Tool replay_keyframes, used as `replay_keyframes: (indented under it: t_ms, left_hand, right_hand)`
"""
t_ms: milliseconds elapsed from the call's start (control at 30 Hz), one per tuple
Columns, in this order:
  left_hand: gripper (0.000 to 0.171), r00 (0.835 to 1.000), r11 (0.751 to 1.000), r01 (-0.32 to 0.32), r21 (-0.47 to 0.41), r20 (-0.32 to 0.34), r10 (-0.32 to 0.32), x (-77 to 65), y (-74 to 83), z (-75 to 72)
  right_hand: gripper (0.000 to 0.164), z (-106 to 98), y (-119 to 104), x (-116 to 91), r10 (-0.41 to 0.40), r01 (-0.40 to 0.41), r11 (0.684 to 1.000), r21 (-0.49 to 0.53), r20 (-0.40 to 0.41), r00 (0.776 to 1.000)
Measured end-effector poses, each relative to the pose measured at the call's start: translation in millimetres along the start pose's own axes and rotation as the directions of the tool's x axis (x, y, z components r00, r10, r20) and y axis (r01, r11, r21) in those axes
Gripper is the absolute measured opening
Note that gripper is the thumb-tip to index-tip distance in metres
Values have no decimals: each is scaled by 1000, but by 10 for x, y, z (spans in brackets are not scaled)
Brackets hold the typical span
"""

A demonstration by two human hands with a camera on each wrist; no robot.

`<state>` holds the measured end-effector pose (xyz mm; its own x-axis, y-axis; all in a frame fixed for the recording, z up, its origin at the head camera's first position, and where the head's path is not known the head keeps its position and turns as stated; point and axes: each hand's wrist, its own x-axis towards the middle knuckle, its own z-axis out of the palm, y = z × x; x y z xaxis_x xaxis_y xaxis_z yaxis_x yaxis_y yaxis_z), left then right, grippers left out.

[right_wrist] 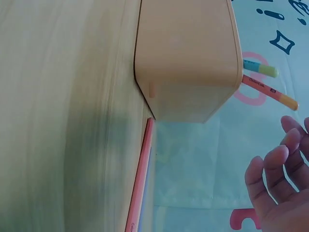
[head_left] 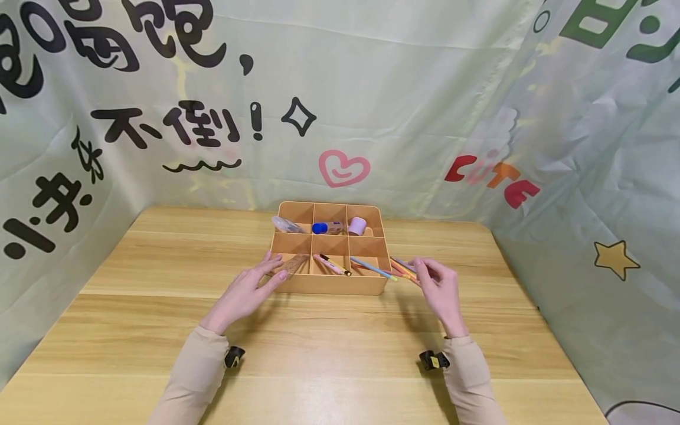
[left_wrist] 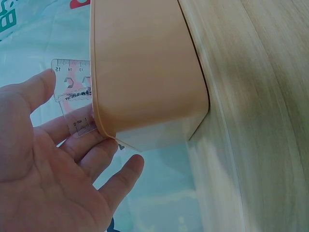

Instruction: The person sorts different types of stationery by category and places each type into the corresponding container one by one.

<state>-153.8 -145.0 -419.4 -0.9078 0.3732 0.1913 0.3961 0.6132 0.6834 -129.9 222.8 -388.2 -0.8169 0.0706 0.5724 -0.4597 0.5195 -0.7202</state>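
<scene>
A tan six-compartment organizer box (head_left: 329, 285) stands on the table. My left hand (head_left: 249, 289) is at its front left corner, fingers touching the rim beside a clear ruler (left_wrist: 72, 79) that leans up out of the front left compartment. The left thumb lies near the ruler's edge, loosely extended. Right of the box, my right hand (head_left: 438, 289) hovers with loosely curved fingers and nothing visible between them. Just beyond those fingertips, an orange pencil (right_wrist: 270, 92) and a blue-green one (right_wrist: 260, 67) stick out over the box's rim.
A red pencil (right_wrist: 140, 176) and a blue one lie on the table beside the box. Inside it are a blue-capped tube (head_left: 326, 228), a lilac cylinder (head_left: 357, 226), a clear bag-like item (head_left: 287, 224) and pink and yellow pens (head_left: 329, 264). Printed cloth (head_left: 404, 118) hangs behind the table.
</scene>
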Motion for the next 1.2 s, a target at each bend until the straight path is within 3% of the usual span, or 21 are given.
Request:
replay_keyframes:
  t_ms: [133,333,467,667,833,1033,1200]
  left_hand:
    - [59,1000,1000,-1,2,-6,1,2,-8,2]
    - [58,1000,1000,6,1,-7,-6,-5,-6,-8]
    - [59,1000,1000,8,-3,-5,-8,-7,-2,-14]
    - [60,1000,1000,12,-7,-4,-12,-8,-7,-20]
    - [60,1000,1000,14,-6,-7,-14,-8,-13,-23]
    - [60,1000,1000,15,-7,-4,-15,-13,-14,-24]
    - [60,1000,1000,11,-2,-3,-11,-16,-24,-10]
  right_hand:
    - [20,-12,140,10,21,-21,999,-40,-7,1000]
    - [24,-62,480,17,83,-72,987,-143,71,994]
    - [22,-128,564,5,120,-99,980,-175,116,986]
    - [15,-199,658,-10,114,-66,971,-230,202,973]
    - [16,-225,713,-18,165,-80,953,-292,276,947]
    - [14,-264,734,-31,268,-127,908,-399,320,909]
    - [6,-295,753,-58,287,-119,887,-447,330,899]
